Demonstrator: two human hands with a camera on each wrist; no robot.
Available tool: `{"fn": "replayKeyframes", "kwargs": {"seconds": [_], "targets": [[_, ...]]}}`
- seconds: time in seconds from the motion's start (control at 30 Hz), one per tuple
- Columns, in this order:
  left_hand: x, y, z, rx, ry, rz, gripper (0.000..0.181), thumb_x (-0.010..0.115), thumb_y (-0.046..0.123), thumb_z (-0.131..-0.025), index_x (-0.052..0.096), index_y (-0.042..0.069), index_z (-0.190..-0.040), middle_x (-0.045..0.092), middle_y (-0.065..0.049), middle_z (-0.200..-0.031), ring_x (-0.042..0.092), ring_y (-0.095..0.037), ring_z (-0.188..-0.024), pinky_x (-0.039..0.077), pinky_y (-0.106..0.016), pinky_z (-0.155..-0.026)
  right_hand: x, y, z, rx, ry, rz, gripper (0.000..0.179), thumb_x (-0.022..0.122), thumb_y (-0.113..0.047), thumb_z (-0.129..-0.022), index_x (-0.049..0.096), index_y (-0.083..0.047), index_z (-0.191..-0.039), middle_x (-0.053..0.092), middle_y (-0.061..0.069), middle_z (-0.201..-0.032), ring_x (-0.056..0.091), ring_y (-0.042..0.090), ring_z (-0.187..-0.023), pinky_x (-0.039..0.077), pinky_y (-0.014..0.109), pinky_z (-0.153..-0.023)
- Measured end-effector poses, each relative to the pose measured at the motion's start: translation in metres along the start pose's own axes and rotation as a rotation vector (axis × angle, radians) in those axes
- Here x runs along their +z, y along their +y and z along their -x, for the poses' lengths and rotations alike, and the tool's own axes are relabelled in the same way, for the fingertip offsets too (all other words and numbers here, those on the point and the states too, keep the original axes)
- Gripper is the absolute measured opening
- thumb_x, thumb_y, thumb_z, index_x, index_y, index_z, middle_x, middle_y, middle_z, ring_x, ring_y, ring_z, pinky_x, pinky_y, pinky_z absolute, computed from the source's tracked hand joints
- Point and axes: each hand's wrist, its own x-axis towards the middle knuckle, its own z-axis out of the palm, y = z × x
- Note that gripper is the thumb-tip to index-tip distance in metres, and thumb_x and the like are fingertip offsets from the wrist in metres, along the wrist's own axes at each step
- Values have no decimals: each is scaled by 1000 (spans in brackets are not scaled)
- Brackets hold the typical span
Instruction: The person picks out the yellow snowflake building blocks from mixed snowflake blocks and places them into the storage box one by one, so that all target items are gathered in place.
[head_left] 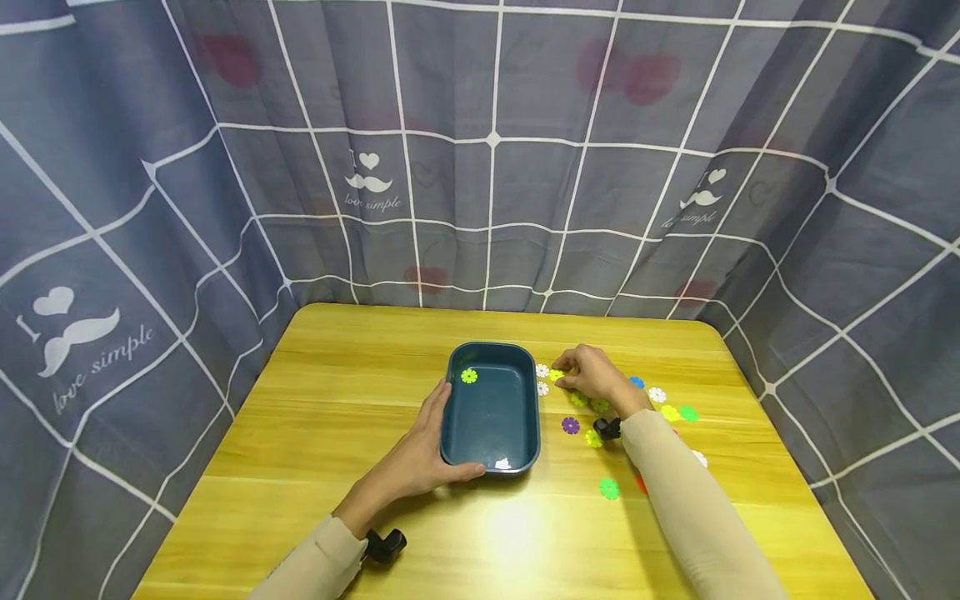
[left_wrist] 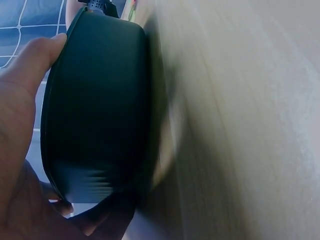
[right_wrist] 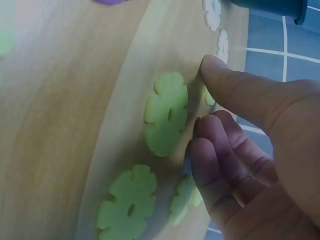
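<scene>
A dark teal rectangular tray (head_left: 491,417) sits on the table with a yellow-green flower-shaped piece (head_left: 468,376) inside its far left part. My left hand (head_left: 423,450) grips the tray's near left corner, its fingers along the left wall and thumb at the near rim; the left wrist view shows the tray's outer wall (left_wrist: 100,100). To the right of the tray, my right hand (head_left: 592,372) reaches down over the scattered flower pieces. A yellow flower piece (head_left: 556,375) lies between its parted thumb and fingers. Two green-looking pieces (right_wrist: 167,115) show beside the hand in the right wrist view.
Two white flower pieces (head_left: 542,388) lie by the tray's right edge. Purple (head_left: 571,426), green (head_left: 609,489), blue (head_left: 637,382) and several other pieces are spread around the right forearm. A grey checked curtain (head_left: 450,183) surrounds the wooden table (head_left: 337,400).
</scene>
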Motion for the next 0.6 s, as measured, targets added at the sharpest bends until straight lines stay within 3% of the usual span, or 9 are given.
{"fn": "replayKeyframes", "kwargs": {"seconds": [0.37, 0.6], "targets": [[-1, 2, -3, 14, -13, -8, 150, 100, 65, -85, 5, 13, -189, 3, -9, -199, 50, -52, -166, 51, -71, -128, -2, -2, -2, 3, -11, 22, 25, 93, -13, -102, 86, -2, -122, 83, 10, -106, 72, 20, -93, 65, 46, -93], [2, 1, -2, 15, 3, -2, 149, 100, 63, -85, 6, 14, -189, 4, -9, -199, 55, -54, -161, 53, -71, -125, -2, -5, 0, 11, -8, 10, 23, 93, -12, -101, 84, 0, -118, 84, 10, -105, 75, 17, -92, 68, 45, -95]]}}
